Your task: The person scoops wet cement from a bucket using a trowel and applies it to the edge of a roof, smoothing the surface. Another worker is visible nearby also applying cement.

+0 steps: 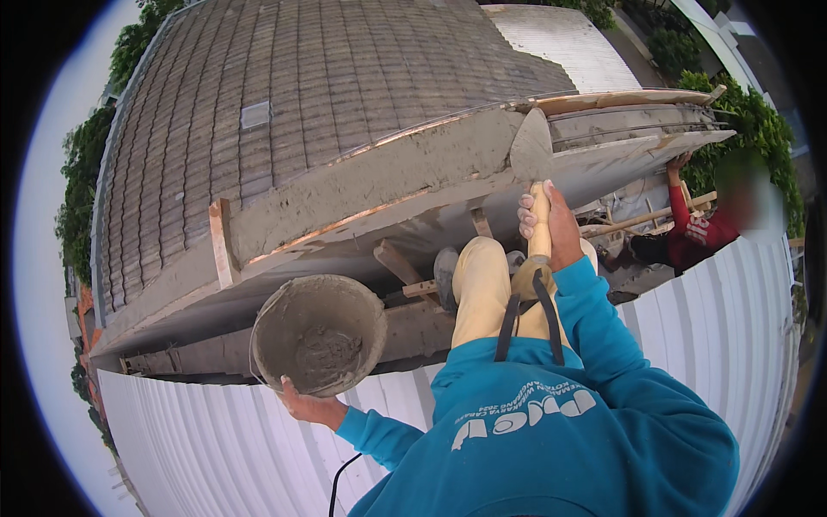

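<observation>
My right hand [551,215] grips the wooden handle of a trowel [531,142], whose grey blade is raised against the long band of wet cement [379,159] along the roof edge; whether it touches the cement I cannot tell. My left hand [306,401] holds a round bucket [276,323] at its lower side, with wet grey mortar [327,349] inside. A short upright wooden piece [220,246] stands at the cement band's left end. My legs, in cream trousers [478,289], are bent below the ledge.
Beyond the ledge rises a tiled roof [327,69]. White corrugated sheeting [181,435] lies behind and beside me. A co-worker in red [693,237] is at the right, one hand on the ledge, near timber poles [624,224]. Trees [82,172] border the roof.
</observation>
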A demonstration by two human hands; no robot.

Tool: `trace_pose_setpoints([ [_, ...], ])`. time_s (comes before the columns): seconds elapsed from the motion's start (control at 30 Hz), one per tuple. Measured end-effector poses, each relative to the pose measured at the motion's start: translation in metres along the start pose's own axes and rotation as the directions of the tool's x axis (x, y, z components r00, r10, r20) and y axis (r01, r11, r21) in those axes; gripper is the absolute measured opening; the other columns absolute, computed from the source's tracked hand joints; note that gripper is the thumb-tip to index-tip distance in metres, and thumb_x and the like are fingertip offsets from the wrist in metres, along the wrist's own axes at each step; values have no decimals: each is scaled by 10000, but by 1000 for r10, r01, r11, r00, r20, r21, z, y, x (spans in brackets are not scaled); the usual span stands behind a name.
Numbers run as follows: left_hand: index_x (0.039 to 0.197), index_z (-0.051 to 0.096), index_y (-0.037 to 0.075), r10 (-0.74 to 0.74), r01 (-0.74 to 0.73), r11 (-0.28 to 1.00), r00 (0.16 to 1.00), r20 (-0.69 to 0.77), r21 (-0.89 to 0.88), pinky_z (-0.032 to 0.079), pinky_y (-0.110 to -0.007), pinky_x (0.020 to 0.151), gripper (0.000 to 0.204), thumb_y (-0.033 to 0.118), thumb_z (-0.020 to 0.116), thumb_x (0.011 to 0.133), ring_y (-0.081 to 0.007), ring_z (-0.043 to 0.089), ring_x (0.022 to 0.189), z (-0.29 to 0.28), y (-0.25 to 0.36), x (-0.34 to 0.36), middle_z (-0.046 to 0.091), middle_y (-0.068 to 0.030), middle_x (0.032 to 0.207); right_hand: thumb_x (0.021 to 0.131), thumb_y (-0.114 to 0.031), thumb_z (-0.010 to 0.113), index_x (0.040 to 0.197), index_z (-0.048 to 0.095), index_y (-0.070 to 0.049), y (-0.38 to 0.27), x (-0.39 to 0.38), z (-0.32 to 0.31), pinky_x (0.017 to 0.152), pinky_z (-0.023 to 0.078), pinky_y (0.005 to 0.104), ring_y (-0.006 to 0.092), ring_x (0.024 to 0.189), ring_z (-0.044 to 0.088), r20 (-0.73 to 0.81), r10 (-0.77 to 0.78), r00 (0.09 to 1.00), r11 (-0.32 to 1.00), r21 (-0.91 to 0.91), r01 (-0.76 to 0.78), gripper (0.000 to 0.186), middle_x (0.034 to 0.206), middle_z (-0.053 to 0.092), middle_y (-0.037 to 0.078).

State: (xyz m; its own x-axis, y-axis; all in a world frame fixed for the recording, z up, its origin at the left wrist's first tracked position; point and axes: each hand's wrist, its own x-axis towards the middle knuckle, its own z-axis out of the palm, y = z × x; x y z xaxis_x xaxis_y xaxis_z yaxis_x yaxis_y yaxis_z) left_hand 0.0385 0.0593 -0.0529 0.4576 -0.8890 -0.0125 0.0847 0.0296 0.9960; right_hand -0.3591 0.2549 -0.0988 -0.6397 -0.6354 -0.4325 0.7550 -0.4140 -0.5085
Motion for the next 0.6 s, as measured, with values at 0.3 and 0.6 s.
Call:
trace_pose_setpoints([
  [0.3, 1182, 622, -103, -17, 17, 1000, 1000, 21, 14, 539, -434, 879, 386, 153, 622, 894, -311, 644, 1019, 11, -3, 10, 635, -188, 1162, 1032, -412, 499, 1037, 437, -83, 44, -4, 67, 429, 469, 325, 149, 538, 525, 72, 386, 920, 895, -271, -354, 335, 811, 535, 55],
  [0.6, 1133, 635, -106, 39, -40, 999, 998, 44, 25, 545, -412, 848, 354, 169, 617, 910, -294, 649, 994, 22, 7, -1, 639, -183, 1136, 1025, -442, 517, 1122, 462, -53, -58, 10, 28, 406, 455, 277, 109, 528, 523, -112, 241, 964, 607, -758, -240, 404, 827, 541, 60],
])
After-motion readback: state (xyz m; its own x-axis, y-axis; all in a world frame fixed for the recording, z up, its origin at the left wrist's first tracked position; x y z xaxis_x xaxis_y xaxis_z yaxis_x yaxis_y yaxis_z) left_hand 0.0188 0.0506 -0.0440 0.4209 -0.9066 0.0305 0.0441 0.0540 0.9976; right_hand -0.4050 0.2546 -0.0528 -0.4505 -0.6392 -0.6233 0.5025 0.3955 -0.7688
